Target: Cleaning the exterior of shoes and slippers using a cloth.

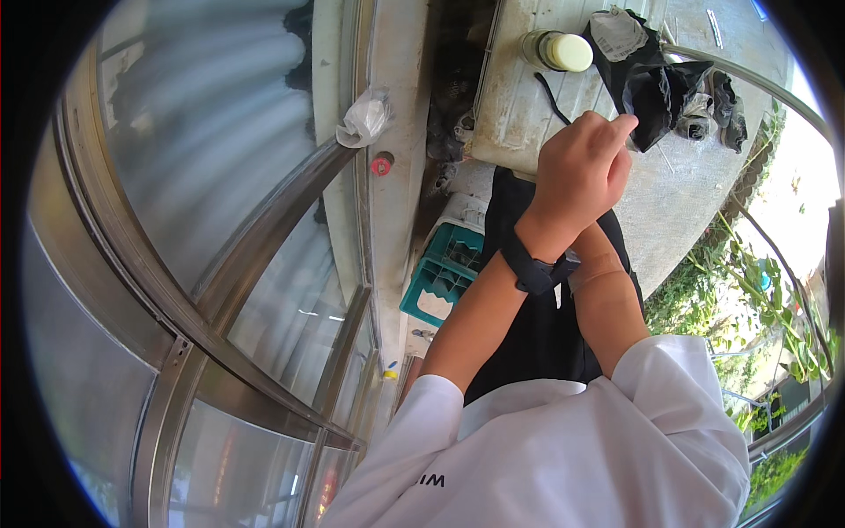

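My left hand point(581, 165) is raised with its fingers curled. Its palm side is turned away, so I cannot tell whether anything is in it. Around the left wrist is a black wristband point(533, 269) with a small dark block on it. My right forearm point(597, 270) crosses beneath the left wrist, and the right hand is hidden behind the left hand and wrist. Just beyond the left fingertips lies an open black plastic bag point(650, 92) with a white printed label; contact is unclear. Near it are a glass jar point(542, 50) with a pale yellow lid and a black strap point(552, 99).
The jar stands on a worn white panelled surface point(505, 135). Dark crumpled items point(726, 109) lie right of the bag. A green plastic crate point(432, 270) sits below left. Metal-framed windows point(277, 218) run along the left, with a clear plastic bag point(365, 120) at the frame. Metal tubing point(752, 71) curves at right.
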### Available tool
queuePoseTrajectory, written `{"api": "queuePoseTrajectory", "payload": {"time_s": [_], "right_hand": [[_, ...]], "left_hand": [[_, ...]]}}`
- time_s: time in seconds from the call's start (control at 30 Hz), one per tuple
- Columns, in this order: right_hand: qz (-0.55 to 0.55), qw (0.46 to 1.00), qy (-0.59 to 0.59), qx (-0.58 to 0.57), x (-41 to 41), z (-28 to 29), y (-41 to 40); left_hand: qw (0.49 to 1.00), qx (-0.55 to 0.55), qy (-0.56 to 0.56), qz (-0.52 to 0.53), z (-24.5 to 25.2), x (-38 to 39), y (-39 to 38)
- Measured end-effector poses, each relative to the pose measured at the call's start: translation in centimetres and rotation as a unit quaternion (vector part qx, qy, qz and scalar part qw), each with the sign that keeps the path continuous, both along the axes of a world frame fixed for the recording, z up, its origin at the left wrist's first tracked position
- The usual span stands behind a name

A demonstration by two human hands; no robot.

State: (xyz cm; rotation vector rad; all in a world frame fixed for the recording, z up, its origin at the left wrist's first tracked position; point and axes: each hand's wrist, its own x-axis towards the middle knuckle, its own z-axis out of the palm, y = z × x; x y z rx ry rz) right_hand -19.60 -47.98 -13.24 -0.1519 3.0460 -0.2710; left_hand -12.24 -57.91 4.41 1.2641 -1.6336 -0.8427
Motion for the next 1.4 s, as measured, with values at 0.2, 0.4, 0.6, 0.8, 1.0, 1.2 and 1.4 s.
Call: {"api": "queuePoseTrajectory", "payload": {"time_s": [0.2,0.4,0.6,0.8,1.0,1.2,1.4], "right_hand": [[-0.034,0.999,0.032,0.025,1.1,-2.1,-0.3],[-0.049,0.996,0.060,0.043,1.0,-1.7,-0.1],[-0.055,0.998,0.015,0.038,2.4,-1.6,-0.8],[-0.057,0.997,0.029,0.034,1.1,-1.8,-0.2],[-0.055,0.996,0.051,0.037,0.7,-2.1,0.2],[-0.044,0.996,0.073,0.014,1.3,-2.3,0.0],[-0.037,0.996,0.081,0.010,1.5,-2.4,0.3]], "left_hand": [[0.957,0.207,-0.123,0.163,-5.7,12.3,3.4],[0.835,0.331,-0.388,0.206,-13.7,25.3,2.8],[0.786,0.315,-0.481,0.228,-20.2,32.8,1.8],[0.806,0.474,-0.093,0.342,-19.6,32.4,0.8],[0.884,0.259,-0.346,0.180,-10.5,29.4,3.7],[0.902,0.175,-0.377,0.113,-0.1,24.5,4.7],[0.921,0.188,-0.325,0.104,5.2,18.8,4.3]]}}
